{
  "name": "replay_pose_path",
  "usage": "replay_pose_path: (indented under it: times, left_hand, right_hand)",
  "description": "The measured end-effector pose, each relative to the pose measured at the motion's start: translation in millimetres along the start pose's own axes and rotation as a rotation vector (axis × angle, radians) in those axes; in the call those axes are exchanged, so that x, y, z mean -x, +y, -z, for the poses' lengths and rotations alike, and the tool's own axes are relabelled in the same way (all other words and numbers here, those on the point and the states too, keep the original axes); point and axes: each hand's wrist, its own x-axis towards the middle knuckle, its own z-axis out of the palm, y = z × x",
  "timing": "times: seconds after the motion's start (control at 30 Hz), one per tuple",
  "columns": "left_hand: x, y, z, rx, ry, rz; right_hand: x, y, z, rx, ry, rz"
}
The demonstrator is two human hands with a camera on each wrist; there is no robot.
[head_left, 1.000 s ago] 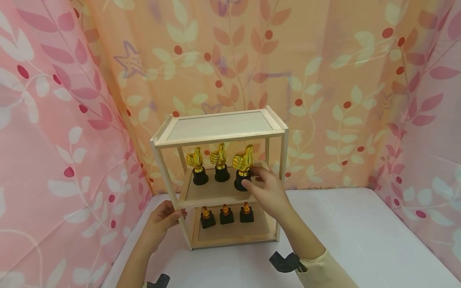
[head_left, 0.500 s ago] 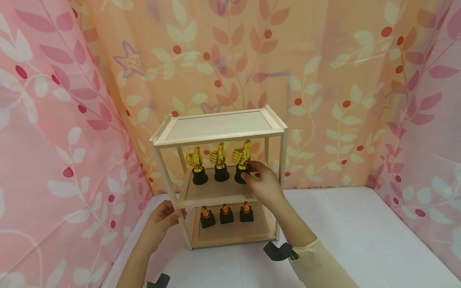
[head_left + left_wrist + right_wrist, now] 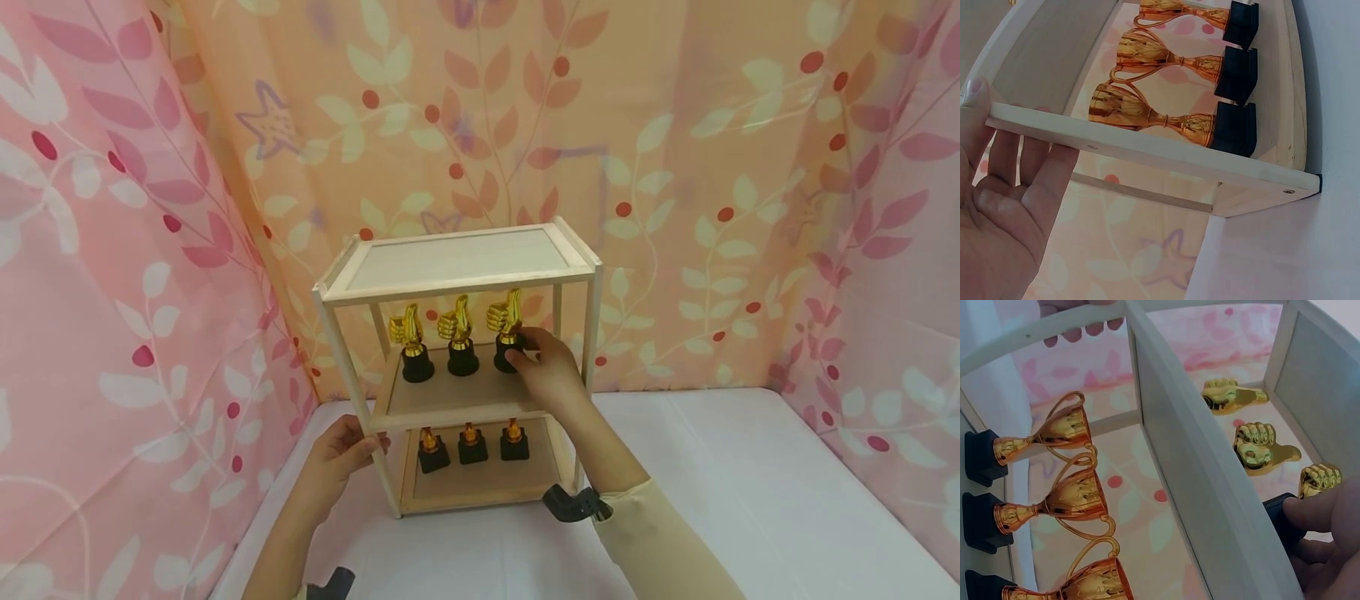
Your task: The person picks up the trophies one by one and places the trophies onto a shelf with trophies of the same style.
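Observation:
My right hand (image 3: 553,372) pinches the black base of a gold thumbs-up trophy (image 3: 506,313) at the right of the middle shelf (image 3: 442,402). To its left stand two matching trophies, the middle thumbs-up trophy (image 3: 461,325) and the left thumbs-up trophy (image 3: 408,332). With my left hand (image 3: 339,457) I grip the front left post of the wooden rack (image 3: 465,265); in the left wrist view the thumb and fingers (image 3: 1035,159) lie on either side of that post. Three cup trophies (image 3: 1141,53) on black bases stand on the bottom shelf.
A white cloth (image 3: 697,467) covers the table under the rack. The rack's top panel lies over the middle shelf, with posts at the corners. Patterned curtains (image 3: 675,167) hang behind and at both sides.
My right hand has moved the right thumbs-up trophy farther back on the middle shelf and slightly upward in view. The left hand keeps its grip on the post.

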Motion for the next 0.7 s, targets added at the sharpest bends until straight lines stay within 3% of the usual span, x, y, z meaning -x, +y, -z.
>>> replay_pose_path:
  times: [0.4, 0.7]
  left_hand:
    - [1.2, 1.6, -0.6, 0.009, -0.007, 0.035]
    - [1.6, 2.4, -0.7, 0.008, -0.007, 0.031]
  right_hand:
    - [-10, 2, -1, 0.013, -0.03, -0.072]
    - [-18, 5, -2, 0.048, -0.05, -0.079]
